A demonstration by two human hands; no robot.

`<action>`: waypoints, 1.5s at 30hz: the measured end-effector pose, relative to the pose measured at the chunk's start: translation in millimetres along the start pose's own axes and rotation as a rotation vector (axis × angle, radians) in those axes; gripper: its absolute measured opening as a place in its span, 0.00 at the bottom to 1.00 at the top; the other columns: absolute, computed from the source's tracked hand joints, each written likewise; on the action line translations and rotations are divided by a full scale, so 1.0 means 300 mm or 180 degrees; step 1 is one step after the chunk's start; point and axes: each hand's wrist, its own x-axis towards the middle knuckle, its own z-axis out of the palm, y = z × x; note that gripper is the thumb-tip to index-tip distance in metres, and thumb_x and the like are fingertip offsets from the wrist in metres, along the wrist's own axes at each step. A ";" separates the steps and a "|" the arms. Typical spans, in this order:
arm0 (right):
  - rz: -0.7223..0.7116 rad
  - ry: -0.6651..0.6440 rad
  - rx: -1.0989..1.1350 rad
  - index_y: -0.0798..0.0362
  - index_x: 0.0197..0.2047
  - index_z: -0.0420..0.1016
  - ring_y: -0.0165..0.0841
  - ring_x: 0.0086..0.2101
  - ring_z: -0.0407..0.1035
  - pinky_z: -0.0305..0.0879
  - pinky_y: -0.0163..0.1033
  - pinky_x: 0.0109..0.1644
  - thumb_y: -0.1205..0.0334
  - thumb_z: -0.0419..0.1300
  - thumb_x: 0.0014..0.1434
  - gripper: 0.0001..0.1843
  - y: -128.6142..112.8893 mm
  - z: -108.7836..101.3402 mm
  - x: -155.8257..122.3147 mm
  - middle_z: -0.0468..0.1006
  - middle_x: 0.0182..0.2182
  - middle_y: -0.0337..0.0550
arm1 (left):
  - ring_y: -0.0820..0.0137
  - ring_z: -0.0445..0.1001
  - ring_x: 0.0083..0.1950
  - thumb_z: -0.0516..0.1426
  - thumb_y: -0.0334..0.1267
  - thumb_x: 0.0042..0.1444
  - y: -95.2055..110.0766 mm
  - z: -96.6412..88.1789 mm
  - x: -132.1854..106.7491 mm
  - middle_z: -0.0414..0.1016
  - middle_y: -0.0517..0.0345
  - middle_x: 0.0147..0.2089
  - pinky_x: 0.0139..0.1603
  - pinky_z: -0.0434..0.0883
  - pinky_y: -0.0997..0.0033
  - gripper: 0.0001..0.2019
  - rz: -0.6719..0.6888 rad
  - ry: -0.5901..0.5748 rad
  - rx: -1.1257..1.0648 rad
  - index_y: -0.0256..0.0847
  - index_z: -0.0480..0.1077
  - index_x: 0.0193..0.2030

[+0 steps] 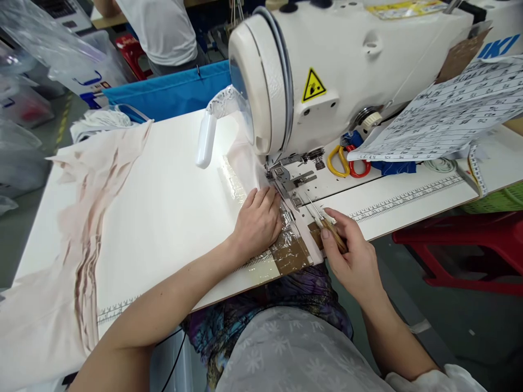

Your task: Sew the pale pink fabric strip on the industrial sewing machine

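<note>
My left hand [260, 223] lies palm down with its fingers flat beside the presser foot [283, 178], on pale pink fabric and clear tape. The pale pink fabric [248, 163] runs under the needle area of a white sewing machine [351, 71]. A narrow pale strip [308, 239] comes toward me from the foot and hangs over the table's front edge. Right of that strip, my right hand [349, 253] is closed around an awl [335, 235] with a wooden handle, its thin metal point toward the foot. The left fingertips are partly hidden by the machine parts.
Stacked pale pink pieces [87, 256] lie along the table's left side. Yellow-and-red-handled scissors [347, 161] rest right of the needle, near printed paper [445, 114]. A blue cloth bin [171, 95] hangs behind the table. A red stool [466, 256] stands at right; another person [161, 32] sits beyond.
</note>
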 end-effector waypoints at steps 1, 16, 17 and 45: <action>-0.0041 -0.0011 0.0122 0.55 0.61 0.67 0.29 0.20 0.69 0.67 0.34 0.26 0.59 0.53 0.69 0.19 -0.006 0.007 0.005 0.82 0.35 0.44 | 0.52 0.63 0.66 0.47 0.37 0.67 -0.003 0.001 0.003 0.67 0.36 0.64 0.69 0.60 0.51 0.22 -0.0015 -0.0001 0.0001 0.26 0.65 0.62; -0.1443 -0.0048 -0.0671 0.55 0.49 0.74 0.32 0.30 0.73 0.62 0.34 0.27 0.67 0.50 0.69 0.12 -0.069 0.162 0.107 0.79 0.34 0.45 | 0.54 0.68 0.56 0.48 0.32 0.62 -0.057 0.015 0.030 0.69 0.38 0.57 0.56 0.70 0.56 0.19 -0.0133 0.0081 -0.0314 0.27 0.66 0.58; -0.1441 -0.0060 -0.0793 0.56 0.49 0.74 0.32 0.29 0.73 0.61 0.34 0.26 0.66 0.50 0.69 0.13 -0.071 0.167 0.110 0.79 0.34 0.45 | 0.55 0.68 0.56 0.48 0.31 0.62 -0.058 0.015 0.030 0.69 0.38 0.57 0.56 0.70 0.57 0.19 -0.0134 0.0087 -0.0309 0.28 0.66 0.58; -0.1109 -0.0274 -0.2084 0.58 0.52 0.75 0.36 0.25 0.71 0.54 0.40 0.25 0.70 0.52 0.66 0.15 -0.145 0.221 0.140 0.80 0.35 0.50 | 0.58 0.68 0.59 0.46 0.29 0.62 -0.121 0.019 0.046 0.71 0.44 0.59 0.59 0.68 0.56 0.20 -0.0345 0.0103 -0.0517 0.31 0.69 0.58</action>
